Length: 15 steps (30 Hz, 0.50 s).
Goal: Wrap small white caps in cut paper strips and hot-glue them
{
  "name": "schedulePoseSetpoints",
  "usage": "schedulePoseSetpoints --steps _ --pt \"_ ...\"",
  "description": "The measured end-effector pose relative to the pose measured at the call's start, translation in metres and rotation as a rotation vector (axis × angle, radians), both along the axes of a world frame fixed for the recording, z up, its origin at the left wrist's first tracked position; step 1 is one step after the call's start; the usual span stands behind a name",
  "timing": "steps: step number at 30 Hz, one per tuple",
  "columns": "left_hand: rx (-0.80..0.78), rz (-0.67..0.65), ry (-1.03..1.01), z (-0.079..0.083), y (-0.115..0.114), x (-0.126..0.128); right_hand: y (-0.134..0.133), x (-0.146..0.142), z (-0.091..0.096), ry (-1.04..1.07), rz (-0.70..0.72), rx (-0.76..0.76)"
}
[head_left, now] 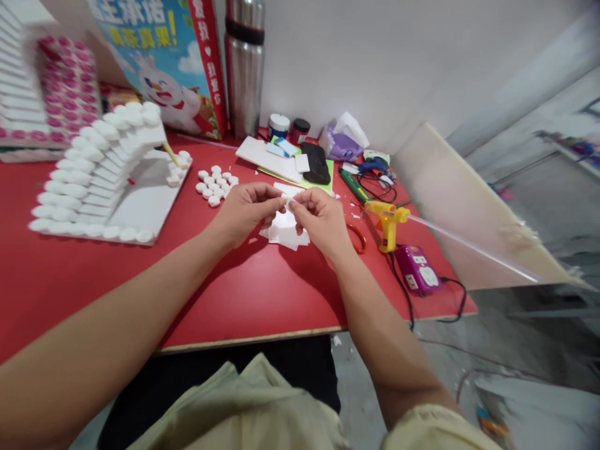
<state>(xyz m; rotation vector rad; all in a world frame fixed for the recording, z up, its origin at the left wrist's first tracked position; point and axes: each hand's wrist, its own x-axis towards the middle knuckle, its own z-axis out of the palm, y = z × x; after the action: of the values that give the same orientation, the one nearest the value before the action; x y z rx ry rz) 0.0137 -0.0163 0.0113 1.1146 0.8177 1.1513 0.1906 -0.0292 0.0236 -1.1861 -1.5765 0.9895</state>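
Note:
My left hand (250, 209) and my right hand (319, 215) meet over the red table, fingertips pinched together on a small white piece (287, 202). The fingers cover most of it, so its exact shape is hard to make out. Below the hands lie thin white sheets (285, 234), overlapping one another. A cluster of small white rounded pieces (215, 185) rests just left of my left hand. Farther left stands a white model staircase (100, 181), edged with similar rounded pieces. Close to my right hand are orange-red scissor handles (357, 239), partly hidden by it.
A yellow glue gun (387, 222) with a long clear stick points right, beside a purple power socket box (417, 269) and its cables. A steel thermos (244, 69), printed box (164, 69), small jars (279, 125) and tissue pack (344, 140) line the back. A pale board (473, 212) leans right.

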Motion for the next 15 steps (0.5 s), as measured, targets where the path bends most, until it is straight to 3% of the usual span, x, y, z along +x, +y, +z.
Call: schedulePoseSetpoints --steps 4,7,15 --pt "0.012 0.006 0.006 0.000 0.000 0.000 0.002 0.001 -0.001 0.149 0.067 -0.113" --pt "0.004 0.005 0.029 -0.001 0.000 0.001 0.003 0.001 -0.003 0.144 0.033 -0.158" --pt "0.127 0.126 0.079 -0.003 -0.003 0.008 -0.004 -0.009 -0.004 -0.136 -0.200 0.232"
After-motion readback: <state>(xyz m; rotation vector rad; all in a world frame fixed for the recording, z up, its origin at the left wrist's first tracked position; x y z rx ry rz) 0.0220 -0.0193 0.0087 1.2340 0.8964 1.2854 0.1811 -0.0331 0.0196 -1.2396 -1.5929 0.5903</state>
